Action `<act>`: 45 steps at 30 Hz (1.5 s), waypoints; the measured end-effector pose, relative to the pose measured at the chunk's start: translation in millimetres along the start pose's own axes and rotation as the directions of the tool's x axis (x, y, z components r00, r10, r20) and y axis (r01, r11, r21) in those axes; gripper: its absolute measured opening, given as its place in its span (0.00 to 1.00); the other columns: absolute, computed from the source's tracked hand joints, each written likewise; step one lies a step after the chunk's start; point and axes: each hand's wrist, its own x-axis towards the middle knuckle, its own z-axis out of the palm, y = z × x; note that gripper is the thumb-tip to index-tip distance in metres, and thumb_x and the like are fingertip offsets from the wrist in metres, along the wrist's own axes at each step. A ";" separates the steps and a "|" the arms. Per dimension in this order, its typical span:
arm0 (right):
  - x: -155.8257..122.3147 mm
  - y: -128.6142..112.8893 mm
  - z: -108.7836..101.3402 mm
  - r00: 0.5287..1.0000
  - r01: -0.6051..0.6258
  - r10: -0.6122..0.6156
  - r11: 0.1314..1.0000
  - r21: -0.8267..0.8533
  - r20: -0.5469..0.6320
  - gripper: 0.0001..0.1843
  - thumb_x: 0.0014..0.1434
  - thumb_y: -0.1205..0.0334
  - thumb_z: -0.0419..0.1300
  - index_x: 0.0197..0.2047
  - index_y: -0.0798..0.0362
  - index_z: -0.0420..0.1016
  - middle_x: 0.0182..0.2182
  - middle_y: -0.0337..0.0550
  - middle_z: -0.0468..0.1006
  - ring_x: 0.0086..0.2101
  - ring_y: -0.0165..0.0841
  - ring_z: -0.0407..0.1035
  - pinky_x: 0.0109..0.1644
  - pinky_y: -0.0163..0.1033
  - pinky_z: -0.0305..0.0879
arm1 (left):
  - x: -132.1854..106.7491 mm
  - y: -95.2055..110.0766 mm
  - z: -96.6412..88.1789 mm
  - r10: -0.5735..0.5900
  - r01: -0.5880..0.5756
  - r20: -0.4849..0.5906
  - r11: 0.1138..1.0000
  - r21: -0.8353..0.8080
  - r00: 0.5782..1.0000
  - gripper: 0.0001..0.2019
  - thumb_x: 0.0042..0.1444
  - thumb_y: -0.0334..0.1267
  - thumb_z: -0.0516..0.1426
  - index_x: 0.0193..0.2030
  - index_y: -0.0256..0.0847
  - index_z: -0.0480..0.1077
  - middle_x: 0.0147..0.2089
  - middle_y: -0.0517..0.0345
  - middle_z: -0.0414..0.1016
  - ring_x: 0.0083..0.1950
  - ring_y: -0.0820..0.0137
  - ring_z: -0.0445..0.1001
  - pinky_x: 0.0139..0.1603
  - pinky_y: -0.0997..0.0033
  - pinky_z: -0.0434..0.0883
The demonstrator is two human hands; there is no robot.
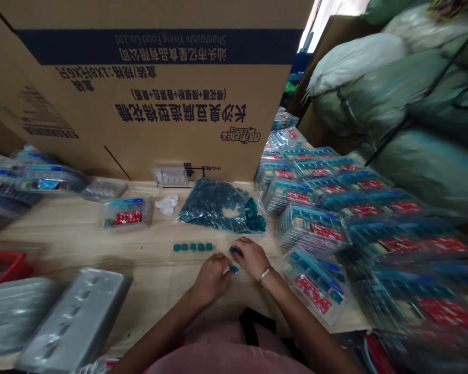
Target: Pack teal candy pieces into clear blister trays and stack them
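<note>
My left hand (212,279) is closed over the table, a small teal cube (234,269) showing at its fingertips. Just beyond it, my right hand (251,257) pinches dark teal cubes (234,250); how many is hidden by the fingers. A short row of several teal cubes (193,248) sits on the wood to the left of both hands, seemingly in a clear strip. Behind the hands lies a clear plastic bag (206,202) full of teal cubes, with loose ones at its right end (253,215).
Right of my arm lies a filled clear tray (315,285) with a red card and blue pen. Stacks of similar trays (312,231) line the right side. At left are another filled tray (127,213), grey moulded trays (74,317) and a red bin (8,265). A cardboard box (159,140) stands behind.
</note>
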 end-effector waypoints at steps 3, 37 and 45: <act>10.1 -0.4 5.2 1.000 -0.012 0.011 0.999 0.043 0.018 0.09 0.49 0.74 0.56 0.31 0.53 0.72 0.31 0.42 0.74 0.34 0.32 0.69 0.38 0.35 0.63 | 10.1 1.3 4.0 -0.110 0.102 -0.097 0.992 -0.080 0.989 0.11 0.45 0.25 0.55 0.35 0.40 0.73 0.35 0.55 0.75 0.33 0.68 0.72 0.38 0.67 0.70; 0.0 -60.8 37.0 0.962 -0.220 -0.055 0.416 0.882 0.266 0.08 0.47 0.59 0.62 0.29 0.54 0.69 0.23 0.33 0.71 0.24 0.26 0.66 0.31 0.32 0.64 | -41.0 -9.5 -61.4 -0.406 0.282 0.021 0.594 -0.754 0.913 0.08 0.44 0.38 0.60 0.29 0.37 0.67 0.22 0.63 0.70 0.23 0.76 0.68 0.27 0.75 0.64; -13.0 -75.9 52.2 0.861 0.396 -0.452 0.884 0.250 0.233 0.04 0.51 0.72 0.58 0.30 0.55 0.71 0.32 0.43 0.74 0.35 0.32 0.67 0.40 0.36 0.63 | -88.4 -52.4 -53.3 -0.065 0.075 -0.117 0.993 0.089 0.991 0.05 0.50 0.30 0.57 0.34 0.42 0.72 0.36 0.56 0.74 0.40 0.66 0.69 0.42 0.66 0.64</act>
